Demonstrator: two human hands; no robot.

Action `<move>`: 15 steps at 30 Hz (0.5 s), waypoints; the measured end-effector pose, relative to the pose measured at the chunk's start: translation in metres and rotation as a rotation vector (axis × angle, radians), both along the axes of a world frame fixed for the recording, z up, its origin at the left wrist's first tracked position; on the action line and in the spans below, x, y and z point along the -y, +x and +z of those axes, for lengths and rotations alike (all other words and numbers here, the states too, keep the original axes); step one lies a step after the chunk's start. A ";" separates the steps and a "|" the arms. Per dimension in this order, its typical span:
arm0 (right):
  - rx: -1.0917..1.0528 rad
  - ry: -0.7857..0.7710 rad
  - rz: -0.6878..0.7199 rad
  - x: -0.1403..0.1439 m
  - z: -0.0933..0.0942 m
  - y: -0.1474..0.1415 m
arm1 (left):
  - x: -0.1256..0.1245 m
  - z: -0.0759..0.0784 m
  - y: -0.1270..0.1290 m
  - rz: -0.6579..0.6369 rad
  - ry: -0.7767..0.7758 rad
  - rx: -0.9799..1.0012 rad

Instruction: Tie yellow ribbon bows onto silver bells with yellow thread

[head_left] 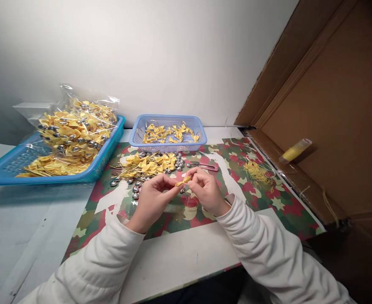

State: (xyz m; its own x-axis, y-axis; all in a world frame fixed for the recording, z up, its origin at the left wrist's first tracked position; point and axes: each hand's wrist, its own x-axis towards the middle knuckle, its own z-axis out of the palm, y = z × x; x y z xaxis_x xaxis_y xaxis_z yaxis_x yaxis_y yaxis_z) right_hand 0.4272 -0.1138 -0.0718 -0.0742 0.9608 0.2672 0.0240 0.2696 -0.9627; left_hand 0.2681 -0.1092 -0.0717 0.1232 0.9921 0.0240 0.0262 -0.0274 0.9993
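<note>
Broadly, a white table (pixel 179 257) is seen, partly covered by a camouflage-patterned mat (pixel 268 202), with a cardboard wall (pixel 331 105) rising at the right. At the far left stands a large blue tray (pixel 12 169) heaped with yellow bows in a clear bag (pixel 78 122); behind the hands sits a smaller blue basket (pixel 170 145) holding more bows. Between basket and hands a loose pile of bows (pixel 148 164) and silver beads (pixel 135 188) is spread on the mat.

Over the mat's middle, a small yellow bow (pixel 183 181) is pinched between the left hand (pixel 152 200) and the right hand (pixel 206 190). Its long axis runs roughly left to right, tilted slightly up toward the right hand, and it is gripped at both ends, so neither hand is nearer. The fingers of both hands are closed narrowly on it.

How the bow is knotted, and whether a bead or thread is attached, cannot be made out. A yellow tube (pixel 295 150) leans against the cardboard.
</note>
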 end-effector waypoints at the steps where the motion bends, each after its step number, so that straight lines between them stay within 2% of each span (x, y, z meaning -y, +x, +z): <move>1: 0.004 0.005 0.000 0.000 0.000 0.000 | 0.000 0.000 0.000 0.002 0.004 -0.003; 15: -0.002 0.023 -0.009 0.001 -0.002 -0.001 | 0.000 -0.001 0.000 0.013 0.034 -0.031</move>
